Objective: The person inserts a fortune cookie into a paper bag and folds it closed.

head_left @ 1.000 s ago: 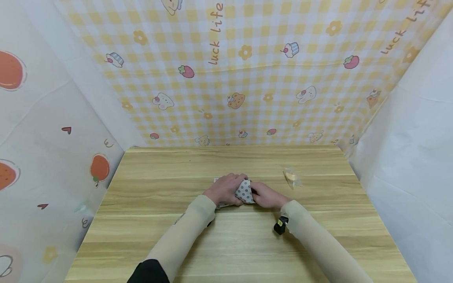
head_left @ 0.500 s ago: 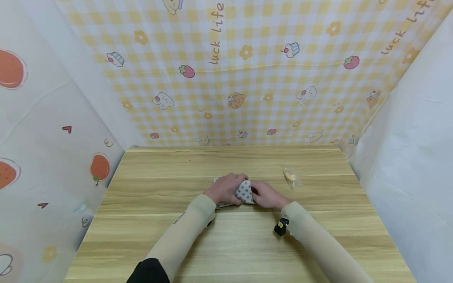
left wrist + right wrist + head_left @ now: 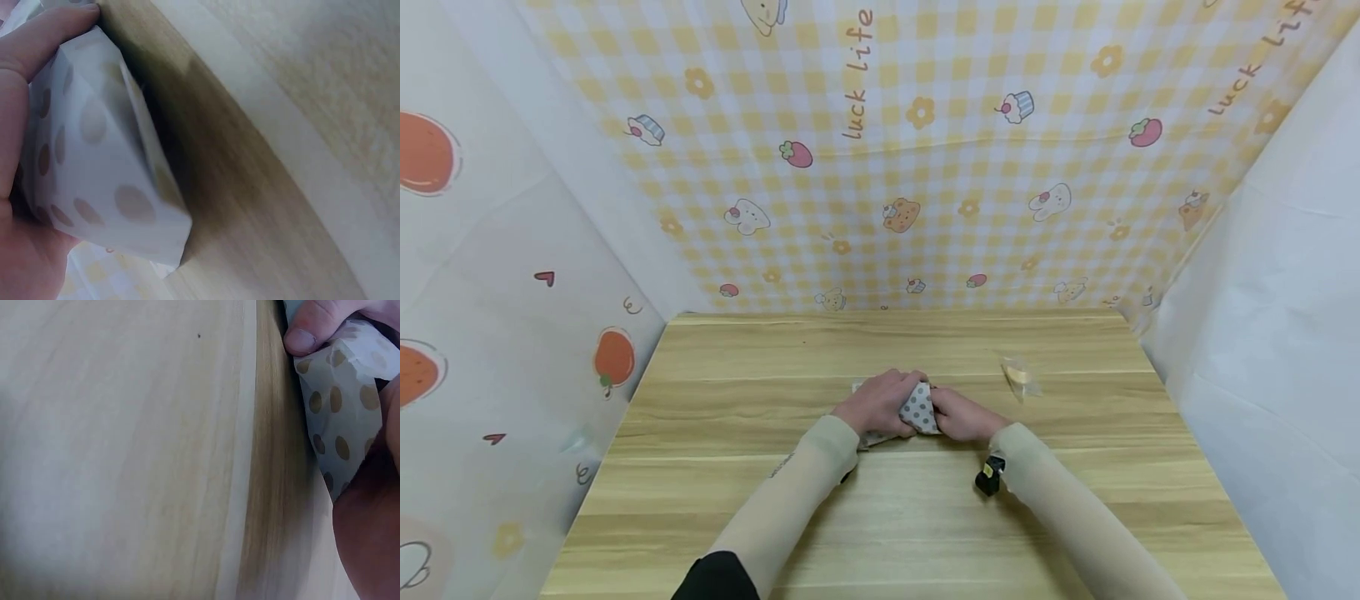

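Observation:
A white paper bag with grey-brown polka dots (image 3: 917, 408) lies on its side at the middle of the wooden table. My left hand (image 3: 883, 404) grips it from above, its thumb and fingers spread round the paper. In the left wrist view the bag (image 3: 94, 150) shows folded edges beside the palm. My right hand (image 3: 962, 414) is at the bag's right end, with its fingertips hidden behind the paper edge. Close up in the right wrist view, the dotted paper (image 3: 340, 412) partly covers the right hand (image 3: 369, 531); whether those fingers hold anything is hidden.
A small clear packet with something pale yellow inside (image 3: 1018, 377) lies right of the hands. A black wrist camera (image 3: 990, 475) hangs under the right cuff. Patterned cloth (image 3: 925, 167) backs the wooden table (image 3: 737, 517), and pale sheets stand on both sides.
Both hands stay at the bag. The right wrist has turned slightly, and the bag's left end under the left hand has shifted a little towards the near edge.

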Available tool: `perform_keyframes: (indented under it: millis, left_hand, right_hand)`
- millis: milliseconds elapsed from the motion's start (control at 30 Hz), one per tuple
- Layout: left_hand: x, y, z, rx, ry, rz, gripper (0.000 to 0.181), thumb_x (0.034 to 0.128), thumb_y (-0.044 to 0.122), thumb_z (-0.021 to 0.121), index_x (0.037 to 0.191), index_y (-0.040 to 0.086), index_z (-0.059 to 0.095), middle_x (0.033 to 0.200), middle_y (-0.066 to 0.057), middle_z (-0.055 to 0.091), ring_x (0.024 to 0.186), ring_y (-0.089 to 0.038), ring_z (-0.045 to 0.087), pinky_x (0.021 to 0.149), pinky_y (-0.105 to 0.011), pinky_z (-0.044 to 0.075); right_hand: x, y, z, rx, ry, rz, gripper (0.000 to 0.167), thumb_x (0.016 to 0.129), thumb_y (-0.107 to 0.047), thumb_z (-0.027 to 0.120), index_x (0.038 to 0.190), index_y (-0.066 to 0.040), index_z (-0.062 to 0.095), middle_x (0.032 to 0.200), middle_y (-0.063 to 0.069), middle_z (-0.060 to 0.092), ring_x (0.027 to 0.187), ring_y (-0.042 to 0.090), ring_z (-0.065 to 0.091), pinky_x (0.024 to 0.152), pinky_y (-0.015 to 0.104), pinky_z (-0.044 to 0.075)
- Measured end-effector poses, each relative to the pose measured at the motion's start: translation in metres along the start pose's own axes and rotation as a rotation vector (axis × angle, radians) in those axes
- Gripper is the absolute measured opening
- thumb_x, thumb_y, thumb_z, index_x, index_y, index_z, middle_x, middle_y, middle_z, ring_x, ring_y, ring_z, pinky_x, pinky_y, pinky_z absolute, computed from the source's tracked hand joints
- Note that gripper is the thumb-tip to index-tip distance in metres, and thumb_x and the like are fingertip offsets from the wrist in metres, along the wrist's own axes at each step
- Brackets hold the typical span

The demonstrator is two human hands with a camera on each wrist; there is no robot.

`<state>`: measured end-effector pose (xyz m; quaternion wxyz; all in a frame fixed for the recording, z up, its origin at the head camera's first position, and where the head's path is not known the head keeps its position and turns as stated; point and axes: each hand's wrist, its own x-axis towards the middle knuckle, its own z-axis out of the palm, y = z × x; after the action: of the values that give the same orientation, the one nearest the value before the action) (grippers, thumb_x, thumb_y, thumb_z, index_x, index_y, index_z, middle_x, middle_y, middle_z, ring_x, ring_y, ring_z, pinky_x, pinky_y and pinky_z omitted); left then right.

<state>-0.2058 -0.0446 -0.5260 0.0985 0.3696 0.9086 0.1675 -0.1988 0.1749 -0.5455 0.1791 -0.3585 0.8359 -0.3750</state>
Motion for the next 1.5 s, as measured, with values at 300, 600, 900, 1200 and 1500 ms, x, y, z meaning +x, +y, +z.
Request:
perform_keyframes:
  millis: [300,600,900,1200,1500]
  left_hand:
    - [-0.001,-0.001,0.0,-0.018,0.0,-0.019,0.085,0.0768,0.034,0.093,0.147,0.022,0.046,0.113,-0.004,0.064,0.097,-0.017,0.057,0.079,-0.032,0.051]
    - [-0.001,-0.002,-0.001,0.002,0.002,-0.022,0.088,0.0764,0.035,0.094,0.149,0.022,0.045,0.114,-0.003,0.064,0.097,-0.018,0.057,0.077,-0.033,0.05]
    - [-0.001,-0.001,-0.001,0.0,-0.012,-0.034,0.092,0.0747,0.036,0.094,0.15,0.022,0.043,0.114,-0.001,0.064,0.098,-0.017,0.056,0.077,-0.032,0.05]
    - [0.0,-0.001,-0.002,0.015,-0.025,-0.053,0.093,0.0756,0.038,0.093,0.152,0.021,0.042,0.113,0.0,0.064,0.098,-0.017,0.056,0.076,-0.033,0.051]
    - [-0.001,-0.001,-0.002,0.02,-0.033,-0.052,0.094,0.0754,0.038,0.093,0.153,0.021,0.042,0.11,0.002,0.063,0.096,-0.016,0.055,0.074,-0.031,0.05]
  right_hand:
    - [-0.002,-0.004,0.001,0.013,-0.002,0.017,0.024,0.103,-0.001,0.057,0.123,-0.006,0.068,0.118,0.006,0.072,0.106,0.015,0.066,0.095,0.035,0.055]
    - [-0.01,-0.006,-0.003,0.048,0.059,0.009,0.026,0.103,-0.002,0.06,0.125,-0.011,0.069,0.122,0.004,0.073,0.109,0.017,0.068,0.096,0.036,0.057]
    - [-0.03,-0.002,-0.016,0.103,0.138,0.056,0.046,0.104,-0.012,0.065,0.15,-0.014,0.058,0.138,0.005,0.068,0.114,0.02,0.068,0.098,0.039,0.057]
    - [-0.052,0.008,-0.038,0.056,0.288,0.043,0.045,0.101,-0.008,0.069,0.145,-0.004,0.06,0.14,0.016,0.065,0.105,0.025,0.07,0.09,0.038,0.059]
    - [-0.073,0.02,-0.062,-0.043,0.446,0.118,0.044,0.098,-0.006,0.073,0.141,-0.001,0.063,0.136,0.021,0.067,0.104,0.029,0.07,0.088,0.046,0.06]
